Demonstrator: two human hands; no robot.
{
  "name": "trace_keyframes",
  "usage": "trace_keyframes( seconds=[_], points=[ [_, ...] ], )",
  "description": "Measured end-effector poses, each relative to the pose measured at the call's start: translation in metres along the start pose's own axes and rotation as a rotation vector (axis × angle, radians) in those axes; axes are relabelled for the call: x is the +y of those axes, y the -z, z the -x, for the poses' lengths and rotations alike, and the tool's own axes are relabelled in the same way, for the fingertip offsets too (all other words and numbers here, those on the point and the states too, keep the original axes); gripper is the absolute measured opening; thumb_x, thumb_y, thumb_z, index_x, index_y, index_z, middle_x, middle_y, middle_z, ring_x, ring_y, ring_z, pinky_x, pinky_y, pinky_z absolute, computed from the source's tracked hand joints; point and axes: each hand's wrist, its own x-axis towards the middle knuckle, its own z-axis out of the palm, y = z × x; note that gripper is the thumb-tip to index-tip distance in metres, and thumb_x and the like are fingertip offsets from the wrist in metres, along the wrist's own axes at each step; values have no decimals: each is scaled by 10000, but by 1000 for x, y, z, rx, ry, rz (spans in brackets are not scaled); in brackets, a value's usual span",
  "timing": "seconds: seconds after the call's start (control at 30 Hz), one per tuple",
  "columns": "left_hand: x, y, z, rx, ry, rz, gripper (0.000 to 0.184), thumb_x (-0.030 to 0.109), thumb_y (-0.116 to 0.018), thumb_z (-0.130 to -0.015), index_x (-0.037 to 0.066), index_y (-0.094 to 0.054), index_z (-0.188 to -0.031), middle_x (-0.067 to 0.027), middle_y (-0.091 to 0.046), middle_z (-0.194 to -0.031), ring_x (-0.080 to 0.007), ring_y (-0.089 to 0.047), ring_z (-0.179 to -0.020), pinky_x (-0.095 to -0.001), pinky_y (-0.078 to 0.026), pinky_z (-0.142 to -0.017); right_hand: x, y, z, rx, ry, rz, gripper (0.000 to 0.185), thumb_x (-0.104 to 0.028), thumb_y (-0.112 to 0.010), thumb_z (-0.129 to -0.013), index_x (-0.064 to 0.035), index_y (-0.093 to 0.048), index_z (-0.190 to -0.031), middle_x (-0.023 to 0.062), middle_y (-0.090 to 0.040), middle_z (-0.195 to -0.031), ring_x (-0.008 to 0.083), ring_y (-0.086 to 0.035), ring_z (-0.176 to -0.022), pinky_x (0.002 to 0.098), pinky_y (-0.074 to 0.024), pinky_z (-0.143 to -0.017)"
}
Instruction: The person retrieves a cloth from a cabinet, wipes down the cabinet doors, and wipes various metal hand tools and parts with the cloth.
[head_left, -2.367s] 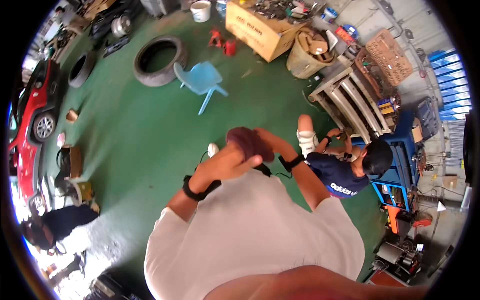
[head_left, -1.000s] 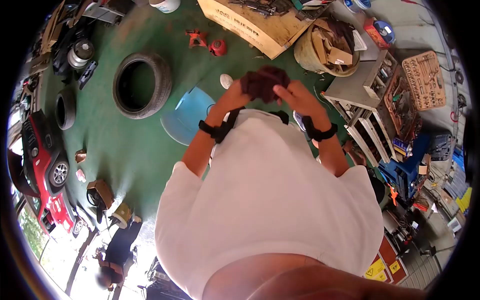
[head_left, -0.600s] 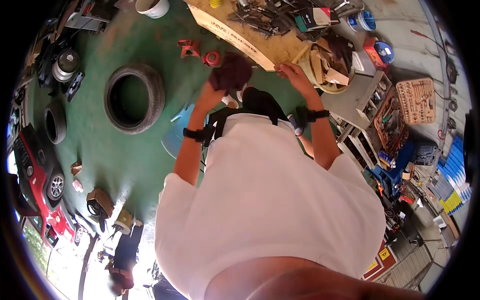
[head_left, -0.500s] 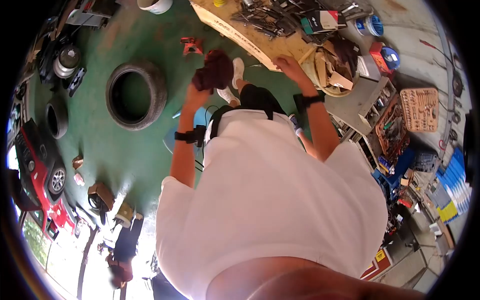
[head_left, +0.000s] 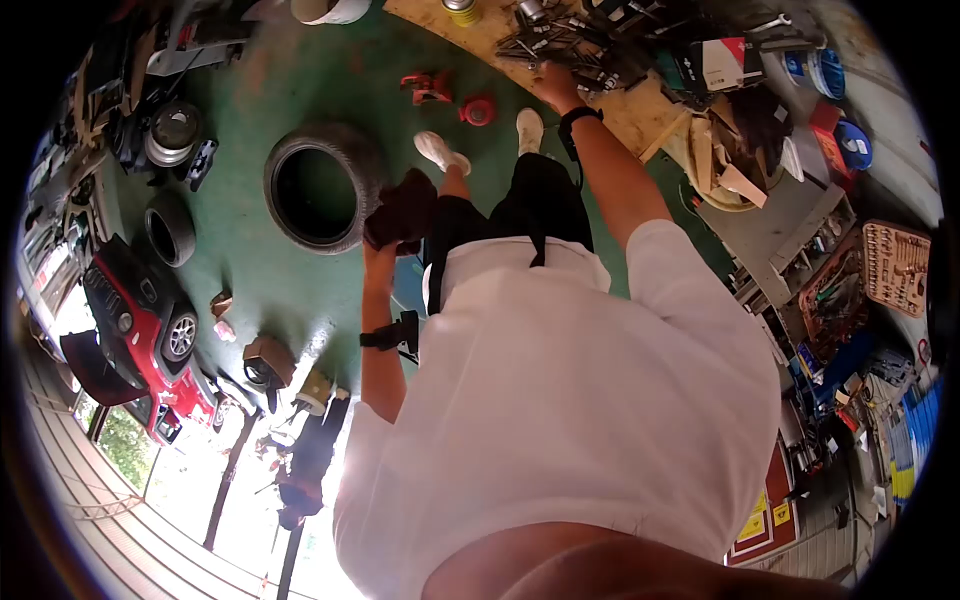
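Observation:
My left hand [head_left: 385,243] is closed around a dark maroon cloth [head_left: 404,207], bunched up beside my left thigh. The cloth overlaps the right edge of a loose tyre [head_left: 370,165] in view, but contact cannot be told. My right hand [head_left: 556,86] has reached over the wooden workbench [head_left: 630,115], at the near edge of a heap of metal tools [head_left: 590,55]. Its fingers point at the tools and blend into them, so what they touch or hold is unclear. Black straps sit on both wrists.
A red metal stand [head_left: 427,87] and a red round object [head_left: 478,110] are on the green floor ahead. Right of me are a bin of cardboard scraps [head_left: 742,186] and a socket set case [head_left: 895,268]. A red car [head_left: 150,335] and another person [head_left: 312,460] are at lower left.
My right hand has moved forward from the bench edge to the tool heap. My left hand, still holding the cloth, has dropped back towards my thigh. My feet have moved apart.

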Motion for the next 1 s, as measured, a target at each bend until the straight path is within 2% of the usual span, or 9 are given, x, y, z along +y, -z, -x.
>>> trace_keyframes(
  seconds=[0.07, 0.17, 0.2, 0.37, 0.43, 0.57, 0.7, 0.9, 1.0],
  points=[
    [-3, -10, -13, -1, 89, 79, 513, 136, -668, -834, 37, -515, -1313, -90, -569, -1287, -192, -515, -1206, -354, -433, -992, 18, -33, -23, 286, 200, 59, 373, -151, -601, -899, 62, -537, -1199, 252, -635, -920, 373, -663, -795, 483, -552, -612],
    [14, -20, -33, -288, 251, -82, 553, 216, -684, -872, -1, -490, -1342, -110, -539, -1338, -200, -492, -1228, -346, -406, -1021, 8, -36, -20, 384, 211, 80, 403, -160, -612, -890, 34, -516, -1230, 250, -627, -935, 388, -652, -791, 486, -566, -701],
    [17, -22, -42, -337, 126, -220, 544, 308, -678, -903, -25, -507, -1299, -81, -617, -1161, -174, -569, -1064, -306, -462, -914, 4, -33, -15, 374, 204, 83, 403, -160, -612, -890, 34, -516, -1230, 250, -627, -935, 388, -652, -791, 486, -566, -701],
    [23, 11, -97, -223, 200, -262, 654, 486, -562, -952, -44, -491, -1328, -123, -610, -1214, -197, -585, -1079, -334, -457, -944, -43, -25, 11, 580, 363, 54, 229, -176, -603, -881, -62, -619, -1079, 190, -657, -891, 382, -646, -822, 465, -549, -728],
    [14, 33, -135, -346, 374, 593, 727, 586, -469, -948, -25, -484, -1341, -146, -603, -1234, -249, -600, -1104, -370, -456, -978, -86, -29, 48, 530, 408, -31, 164, -185, -564, -901, -82, -634, -1007, 190, -645, -851, 375, -641, -822, 471, -530, -694],
    [-48, 70, -199, -426, 666, 439, 795, 655, -363, -932, -11, -471, -1351, -172, -581, -1289, -300, -594, -1132, -414, -455, -1004, -145, -71, 75, 152, 210, -138, 172, -171, -553, -920, -76, -601, -1055, 164, -649, -846, 349, -641, -778, 443, -496, -683],
    [-61, 72, -276, -673, 518, 764, 731, 594, -334, -923, 41, -467, -1382, -149, -566, -1324, -349, -568, -1163, -473, -505, -900, -140, -172, 38, -99, 77, -181, 168, -121, -534, -907, -71, -589, -1058, 174, -660, -895, 364, -648, -834, 458, -493, -713],
    [-69, 36, -391, -321, 353, 693, 699, 562, -362, -884, 37, -506, -1323, -177, -601, -1221, -396, -615, -987, -542, -522, -778, -72, -411, -56, -549, 125, 150, 246, -131, -536, -865, -64, -592, -1095, 206, -674, -980, 397, -648, -937, 486, -504, -775],
    [-75, 26, -432, -312, 214, 679, 680, 561, -362, -884, 40, -512, -1294, -176, -609, -1164, -387, -614, -948, -554, -521, -733, -48, -470, -66, -941, 25, 287, 461, -348, -590, -860, -94, -551, -1243, 197, -632, -1177, 370, -595, -1118, 481, -487, -914]
  ],
)
